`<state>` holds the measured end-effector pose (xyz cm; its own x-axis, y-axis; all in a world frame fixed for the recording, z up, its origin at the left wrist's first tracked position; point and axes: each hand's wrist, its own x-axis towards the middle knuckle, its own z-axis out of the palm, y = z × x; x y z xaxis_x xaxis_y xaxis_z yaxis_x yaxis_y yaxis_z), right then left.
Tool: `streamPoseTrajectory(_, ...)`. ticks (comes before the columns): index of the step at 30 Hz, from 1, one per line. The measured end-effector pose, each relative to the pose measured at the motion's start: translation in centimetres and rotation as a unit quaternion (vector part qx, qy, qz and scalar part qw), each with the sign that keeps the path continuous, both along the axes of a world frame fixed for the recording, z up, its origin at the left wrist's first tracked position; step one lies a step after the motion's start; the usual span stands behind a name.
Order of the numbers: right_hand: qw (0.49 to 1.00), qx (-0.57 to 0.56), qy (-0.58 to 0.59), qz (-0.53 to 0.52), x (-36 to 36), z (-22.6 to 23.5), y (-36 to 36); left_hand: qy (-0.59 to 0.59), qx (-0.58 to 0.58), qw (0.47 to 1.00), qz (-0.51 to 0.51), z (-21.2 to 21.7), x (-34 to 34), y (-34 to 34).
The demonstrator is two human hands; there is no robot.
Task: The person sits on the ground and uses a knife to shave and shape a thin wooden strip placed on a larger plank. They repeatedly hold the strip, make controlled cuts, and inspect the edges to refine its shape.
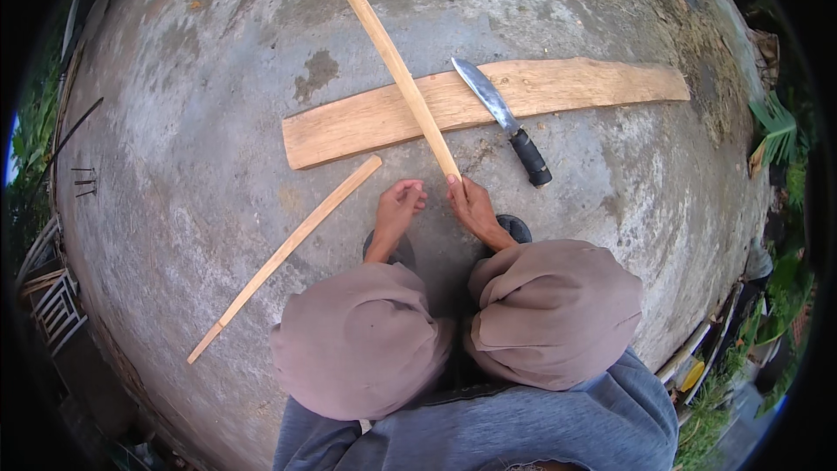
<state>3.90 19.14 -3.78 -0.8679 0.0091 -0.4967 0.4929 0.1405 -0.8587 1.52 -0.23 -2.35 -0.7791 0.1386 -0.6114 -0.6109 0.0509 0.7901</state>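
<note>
My right hand (472,207) grips the near end of a long, narrow wooden strip (397,67), thumb on top. The strip slants away to the far left and crosses above a wide wooden plank (575,87). Just left of that end is my left hand (399,208), its fingers curled in; whether anything small is in them I cannot make out. A large knife (493,101) with a black-wrapped handle lies with its blade across the plank and its handle on the concrete. Another thin wooden strip (288,251) rests on the ground to the left.
Below me spreads a stained concrete floor (218,122). My bent knees (558,314) are close behind my hands. Dirt and dry leaves (671,44) cover the far right, with green plants (776,131) along the right edge. A white metal grille (59,310) stands at the left edge.
</note>
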Motion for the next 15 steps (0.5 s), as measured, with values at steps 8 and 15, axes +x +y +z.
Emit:
streamPoseTrajectory(8, 0.999, -0.012, -0.041, -0.002, -0.5, 0.6, -0.3, -0.002, -0.002, 1.0, -0.006, -0.3, 0.1, -0.2)
streamPoseTrajectory(15, 0.993, -0.053, -0.104, 0.0, -0.7, 1.2, -0.2, 0.033, -0.027, 0.999, -0.007, -0.4, -0.1, -0.7)
